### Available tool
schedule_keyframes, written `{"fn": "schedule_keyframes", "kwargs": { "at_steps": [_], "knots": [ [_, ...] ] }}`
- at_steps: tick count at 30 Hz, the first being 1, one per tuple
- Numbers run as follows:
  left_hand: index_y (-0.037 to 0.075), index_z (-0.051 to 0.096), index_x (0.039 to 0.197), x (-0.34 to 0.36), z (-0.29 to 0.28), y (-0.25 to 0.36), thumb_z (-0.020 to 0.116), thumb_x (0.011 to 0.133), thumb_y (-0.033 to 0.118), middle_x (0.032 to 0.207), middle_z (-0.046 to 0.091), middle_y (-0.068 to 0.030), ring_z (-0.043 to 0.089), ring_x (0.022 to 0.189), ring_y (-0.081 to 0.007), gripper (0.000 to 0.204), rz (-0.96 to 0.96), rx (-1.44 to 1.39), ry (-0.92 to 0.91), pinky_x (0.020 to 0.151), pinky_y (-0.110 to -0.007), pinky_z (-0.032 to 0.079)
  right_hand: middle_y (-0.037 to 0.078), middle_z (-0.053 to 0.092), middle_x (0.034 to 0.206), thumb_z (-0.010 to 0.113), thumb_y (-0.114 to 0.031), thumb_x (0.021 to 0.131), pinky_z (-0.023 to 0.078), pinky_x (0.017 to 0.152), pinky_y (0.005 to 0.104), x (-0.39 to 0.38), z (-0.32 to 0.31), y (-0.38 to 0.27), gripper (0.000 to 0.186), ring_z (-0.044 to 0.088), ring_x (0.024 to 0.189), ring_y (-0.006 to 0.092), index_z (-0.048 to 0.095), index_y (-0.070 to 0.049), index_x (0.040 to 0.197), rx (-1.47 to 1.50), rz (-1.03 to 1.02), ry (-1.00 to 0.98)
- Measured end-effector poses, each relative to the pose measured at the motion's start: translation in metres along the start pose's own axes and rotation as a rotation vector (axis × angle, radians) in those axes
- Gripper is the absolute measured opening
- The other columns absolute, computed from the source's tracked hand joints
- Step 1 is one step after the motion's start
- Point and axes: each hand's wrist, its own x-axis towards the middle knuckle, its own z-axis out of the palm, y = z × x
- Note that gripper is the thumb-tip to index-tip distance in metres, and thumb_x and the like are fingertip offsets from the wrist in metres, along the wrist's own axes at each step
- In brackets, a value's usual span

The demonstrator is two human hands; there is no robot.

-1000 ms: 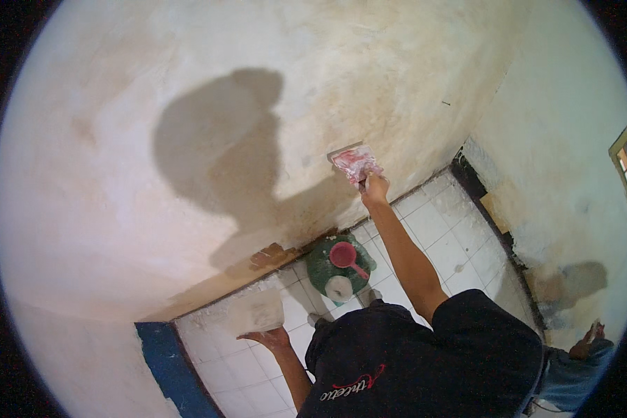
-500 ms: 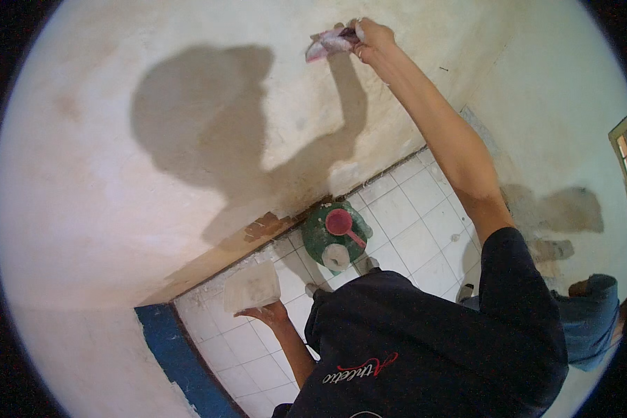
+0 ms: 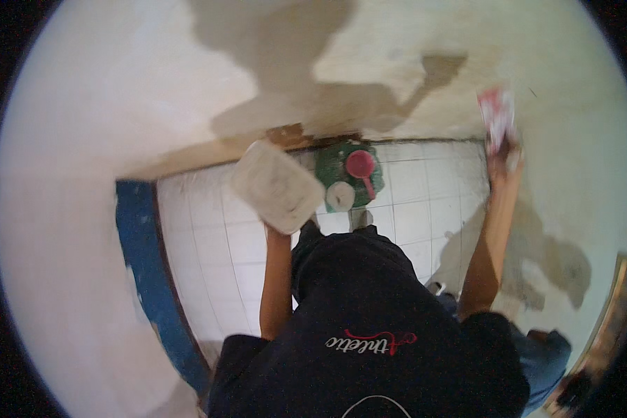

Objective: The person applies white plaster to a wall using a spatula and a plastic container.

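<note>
My left hand (image 3: 277,231) holds up a whitish rectangular plastic tub (image 3: 280,187) from beneath. The tub tilts toward me, with greyish smears inside, and hides most of my fingers. Out to the right, my right hand (image 3: 506,159) is closed round a flat pink-and-white putty scraper (image 3: 496,111), blurred by motion. The scraper points up, close to the pale wall (image 3: 425,97); whether it touches cannot be made out.
By my feet stands a green tub (image 3: 331,164) bearing a red dipper (image 3: 360,164) and a round whitish lid or bowl (image 3: 340,196). White floor tiles (image 3: 244,279) surround it. A blue-painted strip (image 3: 146,244) runs at left. Dark blue cloth (image 3: 547,362) is at lower right.
My right hand has come down and right with the scraper, away from the upper wall. My left hand has raised the tub nearer. The view has turned, so the floor edge now lies nearly level.
</note>
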Motion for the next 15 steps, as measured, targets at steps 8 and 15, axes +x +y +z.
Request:
{"fn": "schedule_keyframes", "kwargs": {
  "at_steps": [8,15],
  "knots": [
    [0.008,0.029,0.148,0.017,0.028,-0.003,0.052,0.084,0.066,0.144,0.041,-0.0217,0.045,0.128,-0.0414,0.089,-0.293,-0.133,-0.129,0.105,-0.06,0.039,0.015,0.061,0.081,0.045,-0.005,0.087,0.056,0.087,0.0411,-0.196,-0.284,0.186,0.025,0.061,0.075,0.0254,0.057,0.009,0.105,0.583,0.385,0.91],
    [0.01,0.04,0.143,0.019,-0.085,-0.031,0.049,0.089,0.06,0.137,0.053,-0.0136,0.053,0.122,-0.0325,0.074,-0.398,-0.13,0.176,0.104,-0.057,0.042,0.015,0.065,0.089,0.049,-0.003,0.089,0.054,0.083,0.0389,-0.241,-0.219,0.149,0.019,0.063,0.083,0.026,0.061,0.004,0.101,0.449,0.309,0.744]
  ]
}}
